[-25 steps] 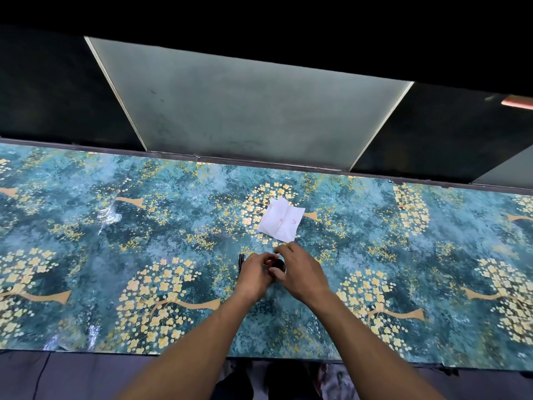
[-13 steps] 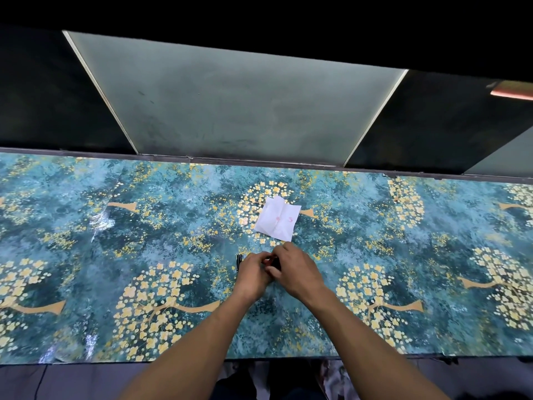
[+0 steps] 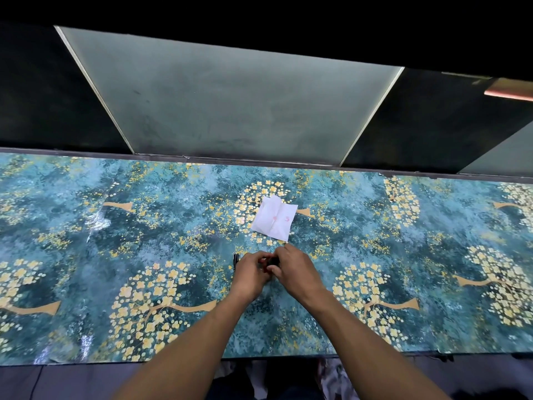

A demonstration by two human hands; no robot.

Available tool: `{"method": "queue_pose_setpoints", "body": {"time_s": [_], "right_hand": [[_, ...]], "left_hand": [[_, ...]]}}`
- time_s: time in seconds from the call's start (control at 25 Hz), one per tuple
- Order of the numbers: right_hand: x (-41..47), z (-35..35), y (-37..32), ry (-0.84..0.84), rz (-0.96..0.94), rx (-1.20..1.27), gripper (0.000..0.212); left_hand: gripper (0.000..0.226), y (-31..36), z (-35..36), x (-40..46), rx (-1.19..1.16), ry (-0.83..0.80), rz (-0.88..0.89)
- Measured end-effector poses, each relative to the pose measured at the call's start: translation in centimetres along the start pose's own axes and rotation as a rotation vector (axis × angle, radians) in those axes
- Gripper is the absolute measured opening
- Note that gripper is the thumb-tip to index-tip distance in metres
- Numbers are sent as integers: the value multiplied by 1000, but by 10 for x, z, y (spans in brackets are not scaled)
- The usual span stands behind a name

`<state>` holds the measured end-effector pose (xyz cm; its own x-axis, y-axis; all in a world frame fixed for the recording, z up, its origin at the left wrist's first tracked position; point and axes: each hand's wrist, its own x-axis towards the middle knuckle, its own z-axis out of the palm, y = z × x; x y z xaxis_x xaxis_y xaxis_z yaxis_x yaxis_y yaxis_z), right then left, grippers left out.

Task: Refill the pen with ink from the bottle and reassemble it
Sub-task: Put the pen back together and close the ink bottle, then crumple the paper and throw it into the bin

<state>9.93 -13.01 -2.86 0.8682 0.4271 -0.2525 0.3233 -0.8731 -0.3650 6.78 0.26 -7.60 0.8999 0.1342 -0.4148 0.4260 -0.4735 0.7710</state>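
L hand (image 3: 250,274) & R hand (image 3: 297,271) both gripping small dark bottle (image 3: 273,260), w/ white tissue (image 3: 274,222) just beyond.

Both hands together, left hand (image 3: 250,274) and right hand (image 3: 297,272) fingers curled.

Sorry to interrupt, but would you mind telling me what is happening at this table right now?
A person is working with both hands close together over a table with a teal, gold-flowered cover. The left hand and right hand are curled around a small dark object with a bit of red showing, probably the ink bottle or its cap; it is too hidden to say which. A dark pen part lies just left of the left hand. A white tissue with faint red marks lies farther back.
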Motion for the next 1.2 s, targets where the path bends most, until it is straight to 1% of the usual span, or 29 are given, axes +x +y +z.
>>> {"method": "queue_pose_setpoints", "body": {"time_s": [0.16,0.4,0.48,0.6,0.72,0.84,1.04,1.2], "right_hand": [[-1,3,-1,7,14,8,24],[-8,10,1,53,27,101,21],[-10,12,5,48,33,154,26],[-13,13,11,35,65,242,40],[-15,10,18,66,113,301,45],[-15,3,24,113,174,345,42],[-3,-6,34,184,283,456,27],[12,-10,37,207,346,536,30]], "left_hand": [[42,1,1,-3,9,11,-12],[41,3,7,-8,75,50,0],[43,3,8,-9,94,65,8],[48,6,7,-9,114,81,13],[53,5,9,-10,111,93,2],[58,4,10,-13,95,114,-16],[60,4,5,-20,-9,118,-60],[55,-5,3,-28,-41,118,-85]]}}
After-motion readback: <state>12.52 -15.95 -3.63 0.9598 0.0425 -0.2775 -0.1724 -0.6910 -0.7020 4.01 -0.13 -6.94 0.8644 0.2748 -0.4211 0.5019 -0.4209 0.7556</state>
